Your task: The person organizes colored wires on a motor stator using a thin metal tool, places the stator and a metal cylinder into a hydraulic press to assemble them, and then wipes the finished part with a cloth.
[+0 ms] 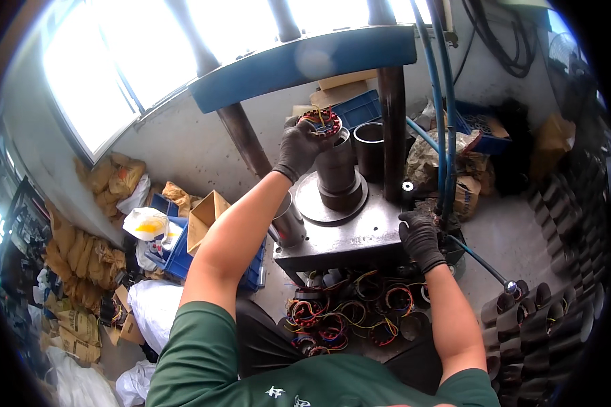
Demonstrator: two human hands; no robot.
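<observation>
My left hand (300, 148), in a dark glove, is closed round a motor stator (322, 122) with red windings and loose wires. It holds the stator at the top of an upright steel cylinder (337, 166), which stands on a round plate (312, 207) on the press table (346, 236). I cannot tell whether stator and cylinder touch. My right hand (421, 241), also gloved, is curled at the table's right corner, beside a small dark cylinder (407, 193) and the hose fittings. What its fingers grip is hidden.
A blue press beam (305, 64) spans above on steel columns (392, 136). A dark hollow cylinder (370, 150) stands behind, another metal cylinder (289, 224) at left. Wound stators (332, 319) lie below the table. A ball-ended lever (485, 266) sticks out right, near stacked dark cylinders (536, 332).
</observation>
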